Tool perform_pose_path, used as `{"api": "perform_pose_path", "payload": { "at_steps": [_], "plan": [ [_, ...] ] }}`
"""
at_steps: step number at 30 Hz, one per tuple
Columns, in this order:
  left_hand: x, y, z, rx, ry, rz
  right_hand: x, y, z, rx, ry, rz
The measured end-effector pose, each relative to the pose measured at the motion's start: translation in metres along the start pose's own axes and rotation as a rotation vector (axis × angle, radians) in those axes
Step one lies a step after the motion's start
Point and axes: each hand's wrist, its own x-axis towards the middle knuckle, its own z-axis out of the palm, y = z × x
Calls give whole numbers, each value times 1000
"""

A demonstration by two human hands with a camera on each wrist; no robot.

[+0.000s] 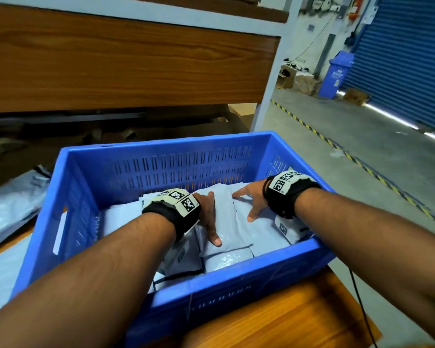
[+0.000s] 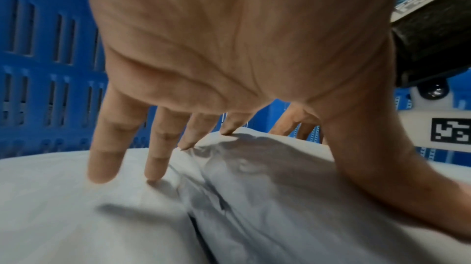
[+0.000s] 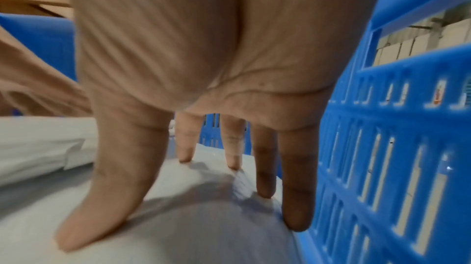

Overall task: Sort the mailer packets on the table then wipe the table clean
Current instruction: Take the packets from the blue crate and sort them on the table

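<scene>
A blue slotted crate (image 1: pixel 176 141) stands on the wooden table (image 1: pixel 286 320) and holds several pale grey mailer packets. Both my hands are inside it, pressing on the top packet (image 1: pixel 230 222). My left hand (image 1: pixel 209 217) lies flat on the packet's left side, fingers straight and spread (image 2: pixel 104 155), thumb toward me. My right hand (image 1: pixel 251 199) presses on the packet's right side beside the crate wall (image 3: pixel 397 147), with its fingers (image 3: pixel 265 167) straight and fingertips down on the packet (image 3: pixel 178 218). Neither hand curls round anything.
More grey packets (image 1: pixel 13 204) lie on the table left of the crate. A wooden shelf panel (image 1: pixel 126 66) and a white post (image 1: pixel 271 71) rise behind. To the right is concrete floor with hazard tape (image 1: pixel 357 159), a blue bin (image 1: pixel 337 74) and a blue shutter.
</scene>
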Motion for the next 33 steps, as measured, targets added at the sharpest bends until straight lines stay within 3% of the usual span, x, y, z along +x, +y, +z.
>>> {"api": "perform_pose_path", "payload": {
  "at_steps": [6, 10, 14, 18, 22, 29, 33],
  "plan": [
    [1, 3, -1, -12, 15, 57, 2, 3, -5, 189, 173, -79],
    [-4, -1, -9, -15, 35, 63, 5, 0, 1, 179, 81, -71],
    [-4, -12, -11, -15, 86, 12, -1, 7, -5, 303, 148, -129],
    [-3, -11, -4, -10, 144, -56, 1, 10, 1, 308, 95, -94],
    [3, 0, 7, -68, 56, -33, 1, 7, 3, 232, 32, -81],
    [-10, -12, 0, -162, 56, -43, -5, 4, 0, 239, 114, -110],
    [48, -51, 18, -183, -111, -65, -4, -6, 8, 147, 116, -142]
  ]
}}
